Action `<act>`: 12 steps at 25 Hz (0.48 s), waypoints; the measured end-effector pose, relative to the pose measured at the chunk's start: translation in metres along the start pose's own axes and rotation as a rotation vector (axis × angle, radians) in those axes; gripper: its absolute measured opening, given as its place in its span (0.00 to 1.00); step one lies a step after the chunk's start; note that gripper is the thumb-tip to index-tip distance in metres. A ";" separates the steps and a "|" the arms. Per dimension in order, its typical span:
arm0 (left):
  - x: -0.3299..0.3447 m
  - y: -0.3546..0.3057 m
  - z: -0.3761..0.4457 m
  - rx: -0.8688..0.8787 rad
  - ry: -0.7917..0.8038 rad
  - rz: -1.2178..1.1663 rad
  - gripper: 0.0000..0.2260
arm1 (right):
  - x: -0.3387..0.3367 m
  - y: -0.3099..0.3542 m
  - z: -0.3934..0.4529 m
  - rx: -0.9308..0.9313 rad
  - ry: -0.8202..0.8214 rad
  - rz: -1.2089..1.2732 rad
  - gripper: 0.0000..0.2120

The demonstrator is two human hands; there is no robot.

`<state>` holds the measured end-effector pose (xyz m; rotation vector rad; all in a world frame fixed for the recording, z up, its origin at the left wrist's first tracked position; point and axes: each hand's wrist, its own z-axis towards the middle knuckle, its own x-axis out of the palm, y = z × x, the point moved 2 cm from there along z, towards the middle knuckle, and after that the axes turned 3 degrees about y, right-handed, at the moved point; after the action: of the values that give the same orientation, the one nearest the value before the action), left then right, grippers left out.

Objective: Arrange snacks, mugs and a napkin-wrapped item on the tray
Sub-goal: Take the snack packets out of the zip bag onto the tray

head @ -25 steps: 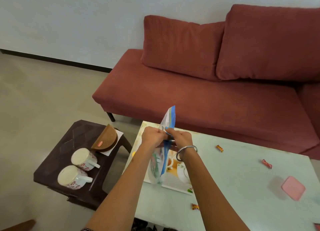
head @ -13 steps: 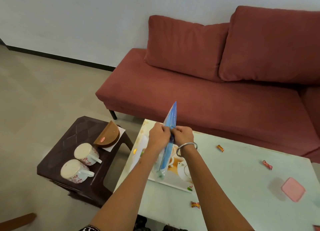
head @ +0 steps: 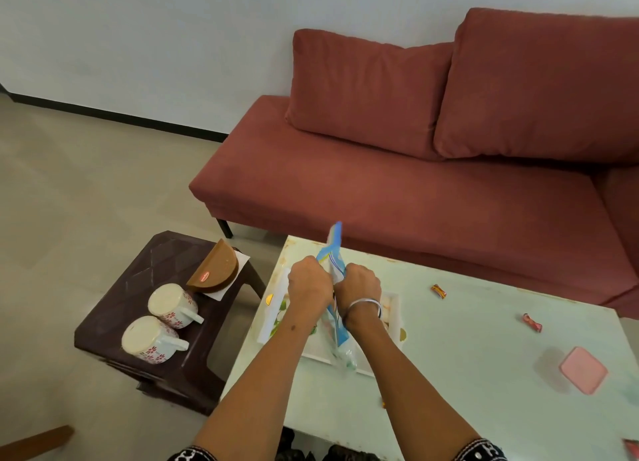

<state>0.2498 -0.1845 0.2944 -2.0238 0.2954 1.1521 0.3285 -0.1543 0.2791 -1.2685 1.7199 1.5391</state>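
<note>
My left hand and my right hand both grip a blue and clear snack packet, held upright and edge-on above the printed white tray on the pale green table. Its lower end hangs between my forearms over the tray. Two floral white mugs lie on their sides on the dark stool at the left. A brown half-round packaged item rests on a white napkin behind the mugs.
Small wrapped candies lie scattered on the table, and a pink square lid sits at the right. A red sofa stands right behind the table. Bare floor lies to the left.
Both hands stay on the packet; they have pulled slightly apart at its top and the packet has twisted a little. The view has shifted slightly.
</note>
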 end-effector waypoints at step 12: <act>-0.040 0.049 -0.014 0.435 -0.141 0.086 0.10 | -0.042 -0.091 0.009 0.250 -0.241 0.092 0.06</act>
<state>0.2097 -0.2343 0.3060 -1.5567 0.5174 1.1603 0.4245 -0.1268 0.2685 -0.8547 1.7668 1.4092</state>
